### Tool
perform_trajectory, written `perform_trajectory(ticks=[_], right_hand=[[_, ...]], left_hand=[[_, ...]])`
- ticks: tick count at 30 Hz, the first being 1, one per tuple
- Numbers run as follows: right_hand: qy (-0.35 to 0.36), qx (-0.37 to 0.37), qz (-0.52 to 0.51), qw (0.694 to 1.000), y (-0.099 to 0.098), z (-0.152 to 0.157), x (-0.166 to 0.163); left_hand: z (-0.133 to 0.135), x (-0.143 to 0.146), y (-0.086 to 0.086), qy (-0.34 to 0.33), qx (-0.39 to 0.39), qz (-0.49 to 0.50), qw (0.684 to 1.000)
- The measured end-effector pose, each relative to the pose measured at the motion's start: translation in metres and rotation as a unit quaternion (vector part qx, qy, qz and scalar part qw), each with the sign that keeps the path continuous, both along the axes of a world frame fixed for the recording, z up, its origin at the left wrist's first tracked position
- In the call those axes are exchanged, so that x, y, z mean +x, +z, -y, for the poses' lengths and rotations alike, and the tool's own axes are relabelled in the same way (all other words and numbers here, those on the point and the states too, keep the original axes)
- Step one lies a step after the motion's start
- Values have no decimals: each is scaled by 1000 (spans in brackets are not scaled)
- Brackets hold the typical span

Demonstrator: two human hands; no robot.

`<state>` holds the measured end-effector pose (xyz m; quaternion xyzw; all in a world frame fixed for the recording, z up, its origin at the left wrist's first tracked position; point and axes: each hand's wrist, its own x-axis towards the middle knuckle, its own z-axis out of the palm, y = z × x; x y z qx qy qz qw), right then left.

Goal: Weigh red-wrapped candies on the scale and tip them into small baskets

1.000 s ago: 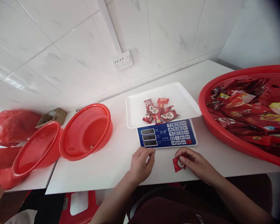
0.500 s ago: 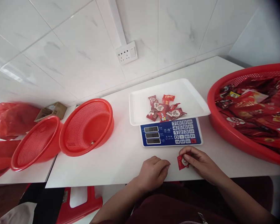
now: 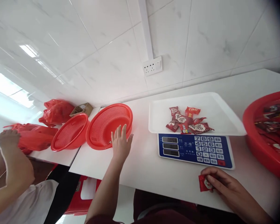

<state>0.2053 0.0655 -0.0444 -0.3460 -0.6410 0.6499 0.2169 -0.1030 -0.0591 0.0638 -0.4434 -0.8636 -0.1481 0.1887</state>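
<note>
My right hand [image 3: 226,186] pinches a small red wrapped candy [image 3: 204,183] in front of the scale's keypad. With fingers spread, my left hand [image 3: 121,143] reaches over the near right rim of a red mesh basket [image 3: 100,121]; whether it touches the rim I cannot tell. One tiny item lies low inside that basket. On the digital scale [image 3: 189,152], a white tray [image 3: 226,109] bears several red wrapped candies [image 3: 180,118] in a loose cluster. The scale's display digits are too faint to read surely.
A big red basket [image 3: 254,143] full of wrapped candies stands at the right. Leftward are another red basket [image 3: 70,132], red plastic bags [image 3: 58,110] and a cardboard box [image 3: 82,109]. Another person's arm [image 3: 11,168] is at far left. A wall socket [image 3: 152,66] sits above the table.
My left hand has moved left from the table's front edge to the red basket, and its fingers have spread. The view has turned left. My right hand still holds the candy.
</note>
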Motion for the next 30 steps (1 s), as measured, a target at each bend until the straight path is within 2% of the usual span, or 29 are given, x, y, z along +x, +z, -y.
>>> perform_trajectory(ticks=[3,9,12,14,16,18,20,22,25,30], right_hand=[[16,-10,-7,1000,-1,0,0],[22,-16,-23,999,-1,1,-2],[21,-30,-38,999,0,1,-3],[17,-36,-49,998,1,2,-5],[9,-38,-59,998,1,2,-6],[5,-39,-65,997,1,3,-6],[5,-39,-69,997,2,5,-7],[-7,-38,-75,996,3,7,-7],[-33,-39,-83,995,3,8,-8],[-4,-48,-82,996,0,5,-10]], left_hand=[[-8,-8,5,-3,-67,74,995],[-60,1,12,-95,-79,119,985],[-98,20,16,-191,-60,101,974],[-124,38,17,-272,-63,109,954],[-146,58,18,-339,-97,134,926],[-165,73,18,-377,-155,150,901],[-180,81,18,-390,-207,153,884],[-192,83,16,-387,-227,139,883],[-204,82,14,-379,-201,93,899],[-211,84,11,-373,-151,60,913]])
